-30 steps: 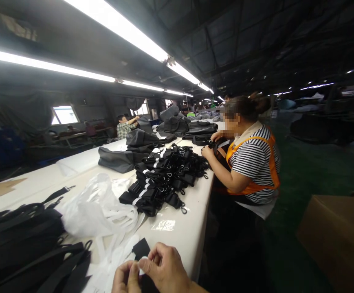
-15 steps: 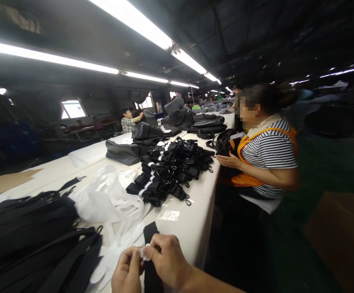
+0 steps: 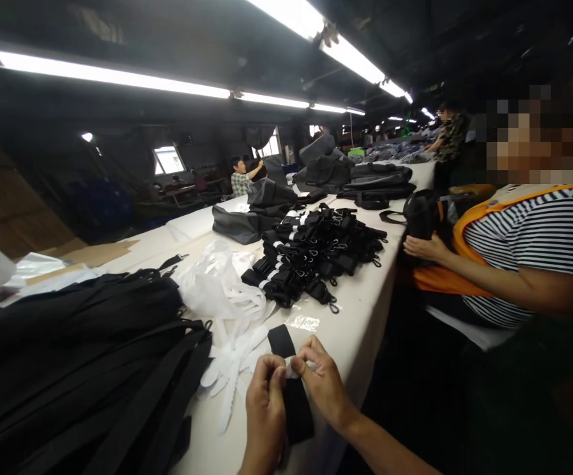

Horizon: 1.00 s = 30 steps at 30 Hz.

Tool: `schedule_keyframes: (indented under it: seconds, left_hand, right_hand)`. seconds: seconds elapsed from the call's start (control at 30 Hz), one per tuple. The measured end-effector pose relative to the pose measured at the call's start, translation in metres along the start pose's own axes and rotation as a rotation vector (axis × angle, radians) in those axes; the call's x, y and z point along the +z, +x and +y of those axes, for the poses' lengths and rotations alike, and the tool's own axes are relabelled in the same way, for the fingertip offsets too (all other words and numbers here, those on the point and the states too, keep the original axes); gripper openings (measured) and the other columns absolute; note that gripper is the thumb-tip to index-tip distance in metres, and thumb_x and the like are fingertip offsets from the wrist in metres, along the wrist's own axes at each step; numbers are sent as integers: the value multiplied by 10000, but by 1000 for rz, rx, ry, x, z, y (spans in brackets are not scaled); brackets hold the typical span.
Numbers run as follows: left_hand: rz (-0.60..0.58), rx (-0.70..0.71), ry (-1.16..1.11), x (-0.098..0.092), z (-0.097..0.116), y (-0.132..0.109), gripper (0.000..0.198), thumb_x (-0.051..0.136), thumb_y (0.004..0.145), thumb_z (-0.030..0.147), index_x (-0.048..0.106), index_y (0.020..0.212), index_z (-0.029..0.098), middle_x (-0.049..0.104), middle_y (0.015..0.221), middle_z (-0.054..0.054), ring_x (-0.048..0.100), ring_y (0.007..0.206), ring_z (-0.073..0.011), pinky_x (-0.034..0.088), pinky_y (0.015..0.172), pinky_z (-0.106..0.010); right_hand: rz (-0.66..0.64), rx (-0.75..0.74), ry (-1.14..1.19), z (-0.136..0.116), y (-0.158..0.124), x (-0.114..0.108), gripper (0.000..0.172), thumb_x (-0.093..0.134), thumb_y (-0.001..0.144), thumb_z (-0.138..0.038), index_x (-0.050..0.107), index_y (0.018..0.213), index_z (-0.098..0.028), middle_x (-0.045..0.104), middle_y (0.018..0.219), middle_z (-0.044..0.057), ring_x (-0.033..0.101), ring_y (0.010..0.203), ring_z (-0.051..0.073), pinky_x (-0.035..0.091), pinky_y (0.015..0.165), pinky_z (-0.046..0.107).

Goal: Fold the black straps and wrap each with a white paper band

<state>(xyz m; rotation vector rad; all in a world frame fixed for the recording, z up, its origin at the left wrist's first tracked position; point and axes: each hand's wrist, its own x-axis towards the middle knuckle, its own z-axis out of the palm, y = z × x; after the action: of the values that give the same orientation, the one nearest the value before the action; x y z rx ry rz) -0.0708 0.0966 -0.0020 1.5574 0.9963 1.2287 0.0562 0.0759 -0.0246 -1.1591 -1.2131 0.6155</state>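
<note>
A folded black webbing strap (image 3: pixel 298 410) lies at the table's near edge, between my two hands. Around its middle runs a white strip (image 3: pixel 291 369). My left hand (image 3: pixel 266 399) is closed at the strap's left side, its thumb and fingers pinching the strip there. From the right, my right hand (image 3: pixel 323 379) pinches the same strip, thumb against the front of it. Loose white strips (image 3: pixel 231 366) are fanned out just left of my hands. Beyond them sits a pile of black straps (image 3: pixel 310 254) with metal hooks, bundled with white bands.
Long black straps (image 3: pixel 68 369) cover the table's left side. A heap of white ribbon (image 3: pixel 221 280) lies behind the strips. Grey bags (image 3: pixel 239 221) stand farther along the table (image 3: pixel 365 290). At right, a seated co-worker (image 3: pixel 528 257) holds a black bag (image 3: pixel 422 214).
The view has turned left, so the scene sits farther right. My hands have drawn the white strip closer around the strap, and more of the strap shows below them.
</note>
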Motion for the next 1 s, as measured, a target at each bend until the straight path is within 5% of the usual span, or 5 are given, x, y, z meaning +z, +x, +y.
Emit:
schedule_keyframes:
  seconds: [0.17,0.4,0.6,0.8,1.0]
  left_hand:
    - [10,-256,-542,-4,1,8,288,697,810,412,535,772,177,506,738,28,418,617,-81,378,583,-182]
    - [-18,-280,-653,-13,5,16,336,790,727,358,528,759,151,507,740,34,415,597,-43,379,594,-148]
    - [-17,-296,-536,-10,-1,17,276,701,819,387,540,813,163,492,666,44,432,589,-60,365,586,-161]
    - [-98,-23,13,-5,10,8,272,703,802,380,591,958,187,616,869,-14,556,752,-134,443,715,-244]
    - [1,-36,143,-5,2,7,176,611,863,342,574,780,191,576,700,16,525,663,-133,410,645,-242]
  right_hand:
    - [74,-234,-154,-3,-1,5,273,468,975,-273,540,728,-180,438,868,36,490,797,155,433,733,276]
    - [42,-53,-7,-7,14,11,283,569,921,-351,592,699,-177,494,1045,68,550,987,189,483,844,291]
    - [134,45,75,0,9,12,289,618,882,-407,623,707,-176,490,1162,85,571,1021,208,527,795,295]
    - [179,17,63,0,7,9,273,635,880,-384,653,709,-172,487,1189,90,614,973,205,549,776,295]
    - [138,-14,8,0,4,14,267,541,940,-364,639,779,-175,489,1185,92,615,887,168,549,749,284]
